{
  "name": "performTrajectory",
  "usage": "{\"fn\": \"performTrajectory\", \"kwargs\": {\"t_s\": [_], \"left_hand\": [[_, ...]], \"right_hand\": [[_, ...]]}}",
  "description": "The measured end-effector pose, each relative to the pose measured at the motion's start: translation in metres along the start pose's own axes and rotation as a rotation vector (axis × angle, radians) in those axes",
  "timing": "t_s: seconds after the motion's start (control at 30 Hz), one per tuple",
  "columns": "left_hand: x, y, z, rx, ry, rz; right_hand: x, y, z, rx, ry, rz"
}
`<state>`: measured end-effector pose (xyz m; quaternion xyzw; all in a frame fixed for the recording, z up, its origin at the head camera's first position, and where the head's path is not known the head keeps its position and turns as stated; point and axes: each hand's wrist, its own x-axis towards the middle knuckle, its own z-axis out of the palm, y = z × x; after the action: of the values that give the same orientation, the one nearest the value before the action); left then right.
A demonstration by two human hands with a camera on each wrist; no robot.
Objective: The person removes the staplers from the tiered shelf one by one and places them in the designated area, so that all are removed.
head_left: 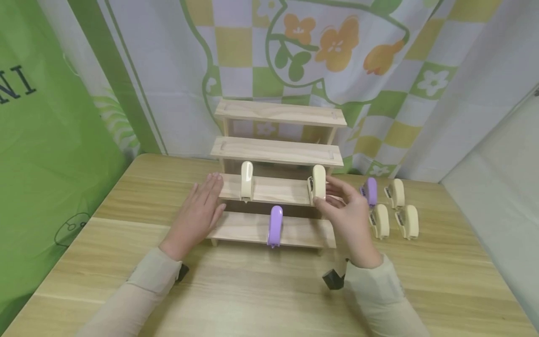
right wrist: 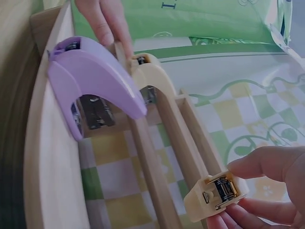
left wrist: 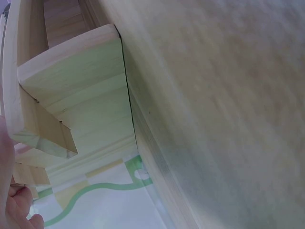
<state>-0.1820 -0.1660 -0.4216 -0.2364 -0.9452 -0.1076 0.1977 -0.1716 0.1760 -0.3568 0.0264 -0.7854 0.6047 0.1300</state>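
Stapler [head_left: 320, 181], cream and dark inside, is pinched by the right fingers [head_left: 343, 186], partly hidden behind it, while left fingers [head_left: 206, 192] lie straight against the rack [head_left: 280, 188].

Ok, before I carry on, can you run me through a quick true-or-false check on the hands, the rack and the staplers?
1. The right hand pinches a cream stapler near the right end of the rack. True.
2. The left hand is gripping a stapler. False: the left hand is at the rack's left end, fingers extended, with no stapler in it.
3. A purple stapler stands on the lowest step. True.
4. Every stapler on the table right of the rack is cream. False: another purple stapler is there with three cream staplers.
5. The top step bears no stapler. True.
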Motion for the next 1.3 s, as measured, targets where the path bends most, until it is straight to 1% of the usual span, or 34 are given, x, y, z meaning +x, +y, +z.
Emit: {"fn": "performTrajectory", "kwargs": {"t_s": [0.33, 0.47, 0.6, 0.7, 0.83, 1.0, 1.1, 1.2, 1.27, 1.3], "left_hand": [[0.001, 0.0, 0.0, 0.004, 0.001, 0.006], [0.001, -0.001, 0.001, 0.002, -0.002, 0.001], [0.001, -0.001, 0.001, 0.003, 0.0, 0.003], [0.001, -0.001, 0.001, 0.006, -0.002, 0.003], [0.001, -0.001, 0.001, 0.007, -0.005, 0.002], [0.001, 0.0, 0.0, 0.007, -0.005, 0.001], [0.001, 0.001, -0.001, 0.006, -0.005, 0.0], [0.001, 0.001, -0.002, 0.004, -0.006, -0.001], [0.001, 0.001, -0.002, 0.004, -0.007, -0.001], [0.001, 0.001, -0.002, 0.005, -0.007, 0.0]], "right_hand": [[0.002, -0.01, -0.014, 0.046, 0.036, -0.007], [0.003, -0.013, -0.021, 0.033, 0.055, -0.02], [0.004, -0.014, -0.029, 0.009, 0.094, -0.028], [0.006, -0.016, -0.034, 0.01, 0.132, -0.009], [0.008, -0.017, -0.041, 0.021, 0.162, 0.015], [0.013, -0.014, -0.049, 0.013, 0.194, 0.018], [0.016, -0.011, -0.052, 0.021, 0.218, 0.034], [0.02, -0.006, -0.056, 0.03, 0.224, 0.059], [0.022, -0.003, -0.057, 0.04, 0.216, 0.089], [0.023, -0.002, -0.058, 0.028, 0.205, 0.104]]}}
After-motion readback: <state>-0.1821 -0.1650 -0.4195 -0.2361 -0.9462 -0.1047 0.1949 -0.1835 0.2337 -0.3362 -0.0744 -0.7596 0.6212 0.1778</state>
